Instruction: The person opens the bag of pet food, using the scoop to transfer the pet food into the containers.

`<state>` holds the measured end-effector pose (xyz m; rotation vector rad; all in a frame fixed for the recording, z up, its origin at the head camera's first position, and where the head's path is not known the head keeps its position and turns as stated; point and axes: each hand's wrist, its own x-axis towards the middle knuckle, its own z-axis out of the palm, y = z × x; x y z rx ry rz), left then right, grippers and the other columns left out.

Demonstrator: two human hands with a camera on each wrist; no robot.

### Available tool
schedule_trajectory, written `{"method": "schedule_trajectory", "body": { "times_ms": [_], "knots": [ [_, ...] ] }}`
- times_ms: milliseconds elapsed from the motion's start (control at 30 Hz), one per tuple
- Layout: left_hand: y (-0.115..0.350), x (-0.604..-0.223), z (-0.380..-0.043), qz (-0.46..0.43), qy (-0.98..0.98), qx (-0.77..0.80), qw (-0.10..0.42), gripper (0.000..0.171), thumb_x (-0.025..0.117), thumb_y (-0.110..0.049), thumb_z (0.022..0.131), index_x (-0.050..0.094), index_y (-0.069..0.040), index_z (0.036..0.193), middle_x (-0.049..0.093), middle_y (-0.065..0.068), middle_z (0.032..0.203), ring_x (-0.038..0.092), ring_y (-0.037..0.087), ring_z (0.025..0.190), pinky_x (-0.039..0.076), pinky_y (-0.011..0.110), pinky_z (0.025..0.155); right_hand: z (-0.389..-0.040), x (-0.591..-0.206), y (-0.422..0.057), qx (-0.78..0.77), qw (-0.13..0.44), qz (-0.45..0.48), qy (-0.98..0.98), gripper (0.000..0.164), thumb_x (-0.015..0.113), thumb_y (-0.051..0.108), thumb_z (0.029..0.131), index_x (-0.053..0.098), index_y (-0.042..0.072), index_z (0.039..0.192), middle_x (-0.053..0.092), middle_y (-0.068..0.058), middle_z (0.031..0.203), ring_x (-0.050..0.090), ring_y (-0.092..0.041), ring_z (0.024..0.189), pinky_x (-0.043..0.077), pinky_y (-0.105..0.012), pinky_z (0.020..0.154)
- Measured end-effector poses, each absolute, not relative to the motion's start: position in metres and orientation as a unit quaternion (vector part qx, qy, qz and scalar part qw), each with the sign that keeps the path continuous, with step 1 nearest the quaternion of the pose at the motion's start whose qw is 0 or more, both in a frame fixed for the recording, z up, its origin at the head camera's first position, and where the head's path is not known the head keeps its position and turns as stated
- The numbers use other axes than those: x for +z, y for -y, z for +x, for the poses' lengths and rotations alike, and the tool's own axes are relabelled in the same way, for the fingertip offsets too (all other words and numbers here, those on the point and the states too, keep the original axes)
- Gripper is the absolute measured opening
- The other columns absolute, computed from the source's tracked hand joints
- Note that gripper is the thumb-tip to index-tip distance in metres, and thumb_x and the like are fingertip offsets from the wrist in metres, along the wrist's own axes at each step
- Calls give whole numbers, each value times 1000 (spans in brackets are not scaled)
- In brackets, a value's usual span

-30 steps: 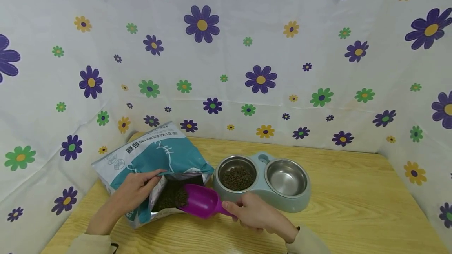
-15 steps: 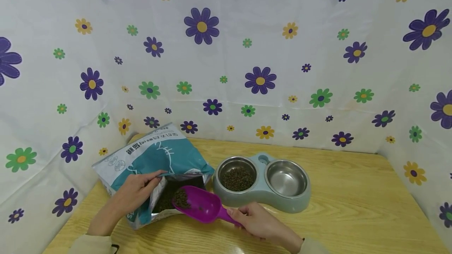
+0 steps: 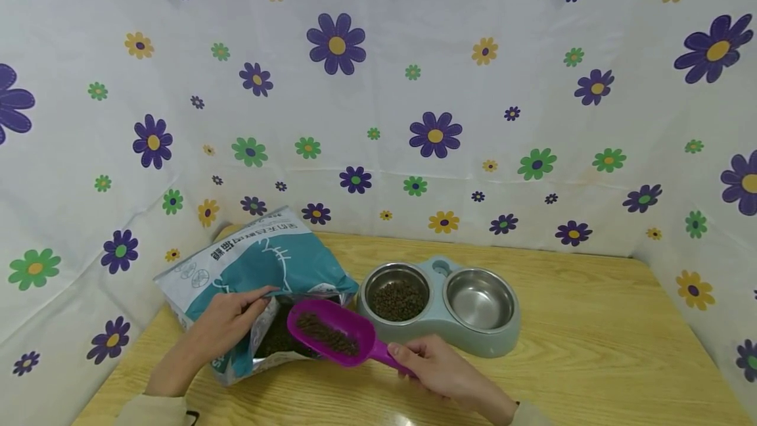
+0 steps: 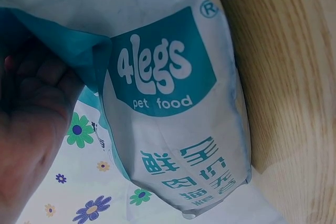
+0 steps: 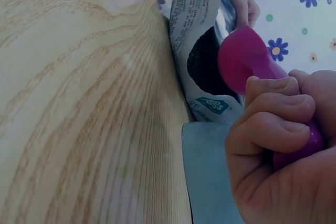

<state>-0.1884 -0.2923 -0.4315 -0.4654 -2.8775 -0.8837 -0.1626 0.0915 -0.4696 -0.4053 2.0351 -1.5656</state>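
My right hand (image 3: pixel 440 370) grips the handle of a magenta scoop (image 3: pixel 369 339), its fingers curled round it in the right wrist view. Brown kibble (image 3: pixel 328 334) lies along the scoop's bowl, which is over the mouth of a teal and white pet food bag (image 3: pixel 284 242). The bag lies on its side with its mouth toward me and dark kibble inside. At the upper edge of that mouth, my left hand (image 3: pixel 227 321) holds the bag; in the left wrist view, its fingers (image 4: pixel 44 69) are tucked under the teal edge, their tips partly hidden.
A pale blue-grey double feeder (image 3: pixel 440 327) stands just right of the bag. Its left steel bowl (image 3: pixel 397 291) contains kibble; its right steel bowl (image 3: pixel 480 299) shows bare metal. A white flowered cloth (image 3: pixel 378 84) hangs behind the wooden table (image 3: pixel 597 334).
The scoop has come up out of the kibble in the bag and levelled, and its load has spread along the bowl. My left hand and the bag have stayed put.
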Motion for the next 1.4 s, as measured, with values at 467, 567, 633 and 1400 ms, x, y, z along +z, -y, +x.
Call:
{"method": "schedule_trajectory", "body": {
  "times_ms": [467,567,633,1400],
  "knots": [
    [293,-433,-189,-156,944,-287,53,33,50,-20,109,70,-15,134,28,-16,52,21,-3,44,31,21,44,-175,-450,-123,-612,259,-163,-729,57,51,42,107,58,-13,93,46,5,60,31,-3,42,26,-19,38],
    [294,-433,-190,-160,942,-289,60,33,50,-19,109,70,-13,134,29,-16,52,20,-3,43,31,21,43,-179,-441,-135,-592,246,-158,-751,58,53,43,107,58,-14,94,45,5,59,30,-4,43,25,-19,39],
    [294,-433,-191,-169,940,-289,69,33,51,-18,109,70,-11,134,30,-15,52,20,-3,43,30,21,43,-181,-435,-143,-564,218,-152,-782,56,56,43,105,61,-10,90,45,6,58,31,-5,45,25,-19,41],
    [299,-433,-193,-161,931,-305,117,31,53,-16,107,72,-10,131,29,-12,49,17,-2,42,28,22,42,-195,-393,-181,-264,13,-153,-952,52,74,47,92,44,17,62,33,8,56,30,-8,51,23,-21,49]
  ]
}}
